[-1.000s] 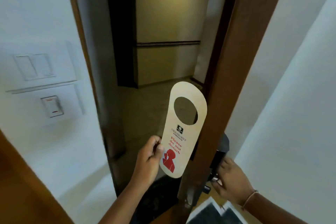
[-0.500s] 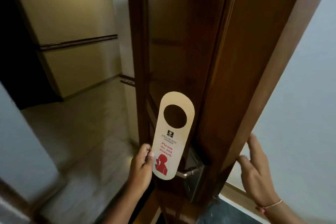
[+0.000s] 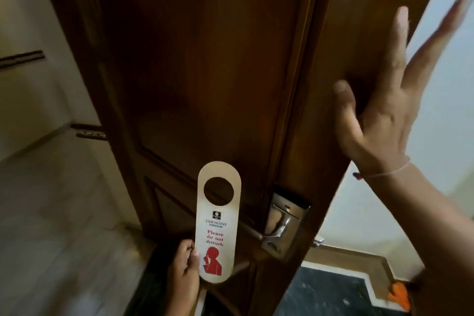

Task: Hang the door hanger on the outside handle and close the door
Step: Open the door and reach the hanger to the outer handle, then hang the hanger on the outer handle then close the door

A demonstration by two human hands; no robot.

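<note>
The hanger (image 3: 218,223) stands upright in front of the dark wooden door (image 3: 205,72), just left of the metal handle (image 3: 256,233), not yet on it. It reads "Please do not disturb" above a red figure, and the door shows through its round hole. The left hand (image 3: 183,264) pinches its lower left edge, fingers curled. The right hand (image 3: 379,115) is spread wide, fingers splayed, holding nothing, lying against the door's edge. A lock plate (image 3: 284,220) backs the handle. Pale floor (image 3: 64,213) lies left.
</note>
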